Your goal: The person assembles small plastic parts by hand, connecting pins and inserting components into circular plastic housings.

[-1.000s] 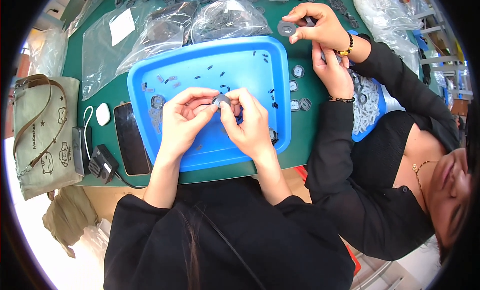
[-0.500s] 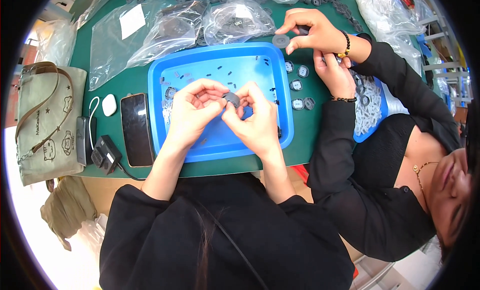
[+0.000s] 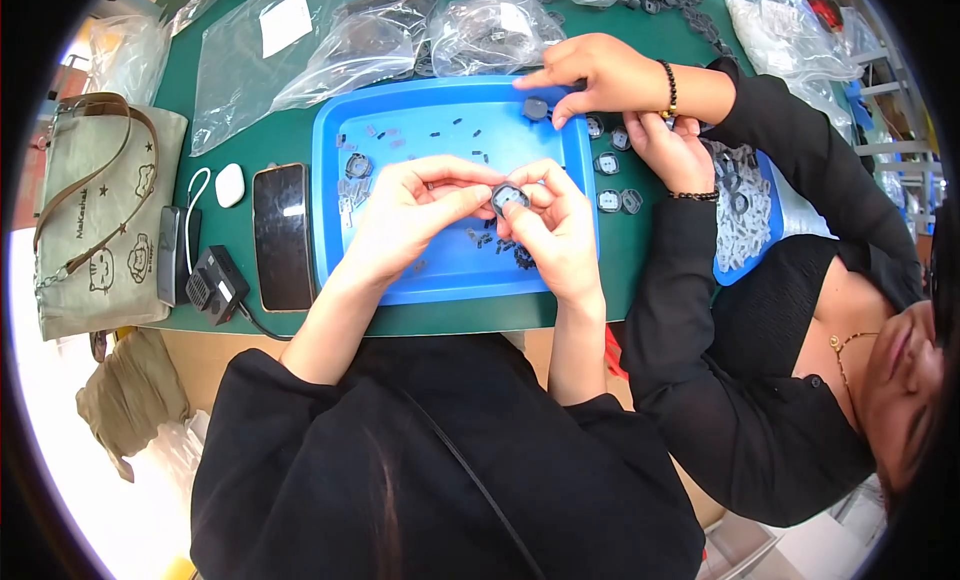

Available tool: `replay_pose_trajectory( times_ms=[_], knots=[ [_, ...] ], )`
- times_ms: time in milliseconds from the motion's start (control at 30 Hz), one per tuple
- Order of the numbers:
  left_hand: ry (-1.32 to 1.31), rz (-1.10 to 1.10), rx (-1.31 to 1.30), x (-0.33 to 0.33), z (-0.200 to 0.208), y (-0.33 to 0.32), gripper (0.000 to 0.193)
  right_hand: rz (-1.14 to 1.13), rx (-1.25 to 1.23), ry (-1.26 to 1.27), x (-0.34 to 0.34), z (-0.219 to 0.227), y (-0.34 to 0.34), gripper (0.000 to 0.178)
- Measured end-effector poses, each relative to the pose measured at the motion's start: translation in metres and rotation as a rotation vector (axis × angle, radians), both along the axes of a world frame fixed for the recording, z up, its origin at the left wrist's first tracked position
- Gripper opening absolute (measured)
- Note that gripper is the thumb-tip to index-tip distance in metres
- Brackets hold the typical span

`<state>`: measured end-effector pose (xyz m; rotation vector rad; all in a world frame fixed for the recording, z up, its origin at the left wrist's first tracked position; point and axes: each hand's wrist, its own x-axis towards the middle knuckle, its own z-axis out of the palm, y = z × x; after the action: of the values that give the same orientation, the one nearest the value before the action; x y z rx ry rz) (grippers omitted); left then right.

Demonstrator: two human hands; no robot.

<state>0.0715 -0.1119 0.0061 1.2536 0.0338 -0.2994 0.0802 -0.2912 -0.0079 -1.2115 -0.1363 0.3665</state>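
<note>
A small round dark grey plastic housing [image 3: 511, 197] with a paler inside is pinched between my two hands above the blue tray [image 3: 319, 195]. The fingertips of my left hand [image 3: 425, 208] close on its left edge. My right hand [image 3: 556, 235] grips it from the right, the thumb on its open face. Beneath my right hand lies a cluster of tiny black parts [image 3: 517, 253]. Another similar housing [image 3: 358, 166] rests in the tray's left part, by some small translucent pieces [image 3: 350, 196]. More tiny dark bits are scattered towards the far side.
On the right, a co-worker's hand [image 3: 600, 75] reaches over the tray's far corner, near a dark grey round part [image 3: 535, 108]. Several housings [image 3: 608, 163] stand beside the tray. A phone [image 3: 281, 235], a black adapter [image 3: 217, 283] and a canvas bag [image 3: 110, 210] are at left; plastic bags [image 3: 490, 35] lie beyond.
The housing in my hands has been turned, so its pale inside now faces up. The co-worker's upper hand has moved nearer, over the tray's corner. The whole view has shifted slightly.
</note>
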Motion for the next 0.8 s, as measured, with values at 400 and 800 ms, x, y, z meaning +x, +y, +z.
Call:
replay_pose_trajectory(
  times_ms=[400, 800],
  knots=[
    [-0.007, -0.065, 0.056, 0.007, 0.008, 0.003, 0.025, -0.088, -0.161, -0.162, -0.006, 0.007, -0.022, 0.024],
    [-0.171, -0.038, 0.606, 0.022, -0.007, 0.009, 0.021, -0.185, -1.264, -0.554, -0.026, 0.006, -0.053, 0.022]
  ],
)
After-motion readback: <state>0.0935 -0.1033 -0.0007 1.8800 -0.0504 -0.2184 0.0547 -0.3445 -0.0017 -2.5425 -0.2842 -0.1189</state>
